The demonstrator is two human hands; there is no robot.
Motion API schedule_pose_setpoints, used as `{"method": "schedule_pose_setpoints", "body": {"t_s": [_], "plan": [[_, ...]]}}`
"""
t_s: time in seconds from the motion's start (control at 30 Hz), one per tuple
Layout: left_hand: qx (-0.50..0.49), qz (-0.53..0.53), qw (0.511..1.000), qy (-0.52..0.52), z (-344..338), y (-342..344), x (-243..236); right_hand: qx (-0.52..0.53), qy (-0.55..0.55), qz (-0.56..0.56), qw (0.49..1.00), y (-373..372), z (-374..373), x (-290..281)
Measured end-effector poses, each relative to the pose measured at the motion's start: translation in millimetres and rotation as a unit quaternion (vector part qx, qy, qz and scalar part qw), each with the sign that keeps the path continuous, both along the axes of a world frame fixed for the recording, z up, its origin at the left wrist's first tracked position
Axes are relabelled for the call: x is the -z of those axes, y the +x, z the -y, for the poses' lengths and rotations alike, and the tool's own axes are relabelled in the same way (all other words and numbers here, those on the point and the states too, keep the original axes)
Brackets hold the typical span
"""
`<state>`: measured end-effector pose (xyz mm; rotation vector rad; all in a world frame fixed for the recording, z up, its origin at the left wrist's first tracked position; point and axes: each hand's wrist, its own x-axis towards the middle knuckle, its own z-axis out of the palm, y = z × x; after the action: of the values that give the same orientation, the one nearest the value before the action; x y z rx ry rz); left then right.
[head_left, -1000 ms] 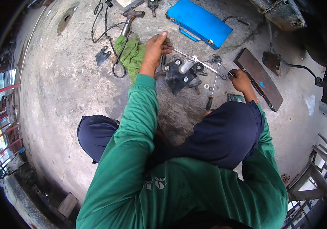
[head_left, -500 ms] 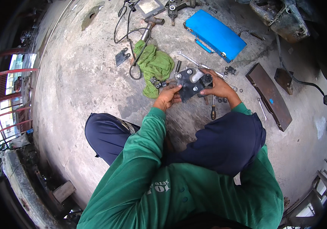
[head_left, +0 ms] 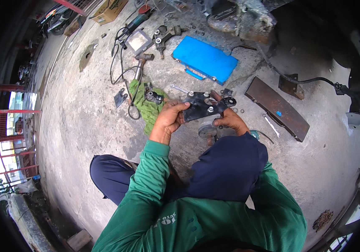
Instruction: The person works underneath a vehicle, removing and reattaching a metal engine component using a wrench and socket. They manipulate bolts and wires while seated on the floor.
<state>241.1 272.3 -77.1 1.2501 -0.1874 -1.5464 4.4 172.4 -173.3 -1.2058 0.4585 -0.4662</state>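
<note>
Seems busy checking the black part with bolts, nearer than the blue case, gripping its left edge with left hand and its right side with right hand, and likely needs a tight hold for turning.

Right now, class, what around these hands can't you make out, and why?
- Head view: fingers of the right hand, partly hidden by the black bracket plate.
- Head view: inside of the blue case, hidden by its closed lid.
- Head view: lower end of the hammer, covered by the green rag.
- Head view: rings beyond the right hand, too small to tell nuts from washers.
</note>
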Motion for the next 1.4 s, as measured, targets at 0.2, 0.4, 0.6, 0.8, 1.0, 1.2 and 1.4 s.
{"method": "schedule_pose_setpoints", "body": {"t_s": [0.2, 0.4, 0.6, 0.8, 1.0, 1.2, 1.4], "plan": [[0.039, 0.053, 0.997, 0.048, 29.3, -80.4, -10.6, 0.092, 0.139, 0.110, 0.980, -52.1, -6.7, 1.5], [0.271, 0.080, 0.959, 0.012, 68.8, -152.4, -46.8, 0.282, 0.109, 0.157, 0.940, -147.5, -13.9, 24.2], [0.732, 0.256, 0.581, -0.247, 117.3, -188.4, -126.9, 0.425, 0.126, 0.281, 0.851, -190.4, -33.5, -27.9], [0.674, 0.251, 0.683, -0.124, 183.0, -134.4, -83.4, 0.520, 0.062, 0.275, 0.806, -224.3, -45.8, -119.8], [0.402, 0.206, 0.892, 0.003, 269.5, -137.3, 27.6, 0.474, 0.156, 0.293, 0.816, -242.7, 28.9, -145.8], [0.316, -0.106, 0.937, -0.104, 290.9, -201.6, -16.0, 0.493, 0.161, 0.162, 0.840, -217.6, 73.5, -212.0], [0.348, -0.372, 0.840, -0.189, 298.9, -238.6, -6.1, 0.463, 0.131, -0.037, 0.876, -170.8, 126.1, -243.3]]}}
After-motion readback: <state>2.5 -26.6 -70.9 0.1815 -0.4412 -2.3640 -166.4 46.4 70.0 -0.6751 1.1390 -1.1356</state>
